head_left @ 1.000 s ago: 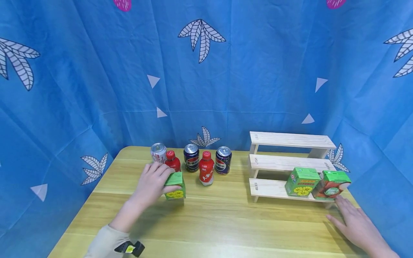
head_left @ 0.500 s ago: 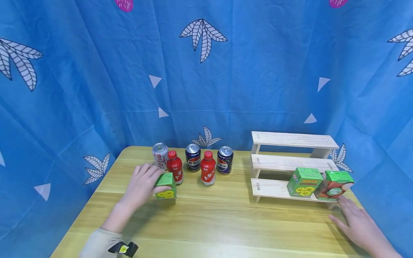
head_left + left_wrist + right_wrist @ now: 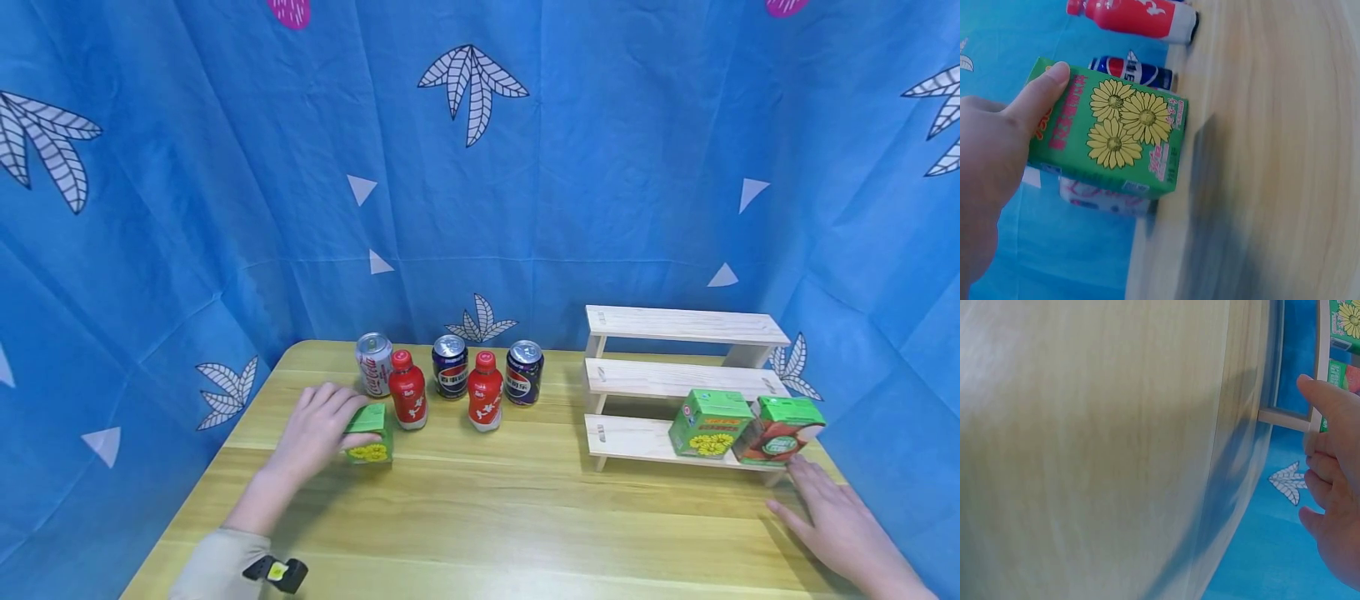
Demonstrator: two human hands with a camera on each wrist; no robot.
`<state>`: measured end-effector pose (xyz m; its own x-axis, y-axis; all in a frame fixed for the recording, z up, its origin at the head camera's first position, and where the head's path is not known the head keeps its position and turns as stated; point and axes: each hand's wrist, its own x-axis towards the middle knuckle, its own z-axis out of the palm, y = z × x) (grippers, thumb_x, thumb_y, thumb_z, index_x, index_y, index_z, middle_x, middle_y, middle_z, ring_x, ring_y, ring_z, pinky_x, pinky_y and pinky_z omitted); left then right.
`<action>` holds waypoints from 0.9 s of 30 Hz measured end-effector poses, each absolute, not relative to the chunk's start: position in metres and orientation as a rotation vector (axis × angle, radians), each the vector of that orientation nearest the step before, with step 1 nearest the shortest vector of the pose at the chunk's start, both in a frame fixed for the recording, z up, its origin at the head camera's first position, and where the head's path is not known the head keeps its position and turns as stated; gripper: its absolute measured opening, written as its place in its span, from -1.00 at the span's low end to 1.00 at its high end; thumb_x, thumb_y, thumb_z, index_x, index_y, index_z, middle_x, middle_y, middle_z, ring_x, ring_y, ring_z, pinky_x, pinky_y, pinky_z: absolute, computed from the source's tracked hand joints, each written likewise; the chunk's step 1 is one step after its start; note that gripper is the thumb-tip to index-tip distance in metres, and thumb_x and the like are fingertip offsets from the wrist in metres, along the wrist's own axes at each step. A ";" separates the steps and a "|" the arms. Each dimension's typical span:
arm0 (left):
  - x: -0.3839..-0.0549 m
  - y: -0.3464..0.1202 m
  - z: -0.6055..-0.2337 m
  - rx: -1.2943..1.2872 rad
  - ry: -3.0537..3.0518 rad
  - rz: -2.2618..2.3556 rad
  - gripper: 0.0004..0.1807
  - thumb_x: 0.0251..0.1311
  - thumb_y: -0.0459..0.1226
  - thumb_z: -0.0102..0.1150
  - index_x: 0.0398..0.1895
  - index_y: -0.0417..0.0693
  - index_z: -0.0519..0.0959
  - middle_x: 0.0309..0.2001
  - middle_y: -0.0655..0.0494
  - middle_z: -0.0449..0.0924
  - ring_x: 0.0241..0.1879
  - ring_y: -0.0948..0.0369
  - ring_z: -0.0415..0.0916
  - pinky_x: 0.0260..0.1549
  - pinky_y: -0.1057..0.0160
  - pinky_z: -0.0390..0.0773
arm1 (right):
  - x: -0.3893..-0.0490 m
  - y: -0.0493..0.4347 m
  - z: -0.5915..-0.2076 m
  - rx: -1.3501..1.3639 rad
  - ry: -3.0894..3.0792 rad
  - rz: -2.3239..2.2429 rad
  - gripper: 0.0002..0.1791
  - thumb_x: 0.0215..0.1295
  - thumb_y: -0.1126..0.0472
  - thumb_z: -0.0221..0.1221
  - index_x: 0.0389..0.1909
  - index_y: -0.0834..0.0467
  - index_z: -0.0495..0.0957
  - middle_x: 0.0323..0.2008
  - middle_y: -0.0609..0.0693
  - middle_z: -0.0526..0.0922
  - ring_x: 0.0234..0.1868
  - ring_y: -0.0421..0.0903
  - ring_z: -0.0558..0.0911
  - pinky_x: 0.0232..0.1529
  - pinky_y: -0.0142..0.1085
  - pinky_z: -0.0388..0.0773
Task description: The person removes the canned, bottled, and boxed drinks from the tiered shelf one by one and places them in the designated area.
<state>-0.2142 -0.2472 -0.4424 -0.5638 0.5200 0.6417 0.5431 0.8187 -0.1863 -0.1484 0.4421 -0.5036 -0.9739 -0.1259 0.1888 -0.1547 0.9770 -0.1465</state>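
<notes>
My left hand (image 3: 318,433) grips a green drink carton (image 3: 372,437) printed with yellow flowers, left of the nearer red bottle (image 3: 408,392). In the left wrist view the thumb lies across the top of the carton's flowered face (image 3: 1129,125). Whether its base touches the table cannot be told. On the right, my right hand (image 3: 836,525) has its fingers extended by the front right corner of a wooden shelf (image 3: 630,437). Its fingertips are close to a red-and-green carton (image 3: 780,433); contact is unclear. Beside that carton stands another green flowered carton (image 3: 708,425), also on the lowest step.
Behind the left hand stand a white cola can (image 3: 373,367), two dark blue cola cans (image 3: 450,371) and a second red bottle (image 3: 485,396). The shelf's middle step (image 3: 675,379) and top step (image 3: 682,325) rise toward the blue curtain (image 3: 600,167).
My left hand has carried the flowered carton to the left, uncovering the white can and the left red bottle. The right hand stays by the shelf corner.
</notes>
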 end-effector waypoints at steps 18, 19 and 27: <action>-0.225 -0.270 -0.460 -0.802 -2.282 -0.066 -0.36 -0.19 0.18 0.38 -0.10 -0.05 0.64 -0.20 0.03 0.65 -0.18 0.06 0.46 -0.19 0.07 0.33 | -0.150 0.442 -0.500 0.181 -3.010 0.232 -0.10 0.44 -0.13 0.01 0.35 0.60 0.04 0.31 0.60 0.13 0.34 0.54 0.09 0.21 0.39 0.05; -0.226 -0.271 -0.461 -0.804 -2.279 -0.066 -0.35 -0.19 0.18 0.38 -0.10 -0.06 0.64 -0.20 0.02 0.65 -0.18 0.06 0.45 -0.20 0.07 0.33 | -0.151 0.442 -0.500 0.177 -3.017 0.232 -0.10 0.44 -0.13 0.00 0.35 0.60 0.04 0.31 0.60 0.13 0.34 0.55 0.09 0.22 0.38 0.04; -0.230 -0.277 -0.466 -0.836 -2.224 -0.058 -0.35 -0.06 0.26 0.24 -0.10 -0.06 0.65 -0.23 0.06 0.65 -0.21 0.08 0.44 -0.22 0.08 0.32 | -0.151 0.442 -0.498 0.166 -3.035 0.237 -0.09 0.44 -0.14 0.00 0.36 0.60 0.02 0.30 0.61 0.12 0.33 0.55 0.10 0.22 0.37 0.04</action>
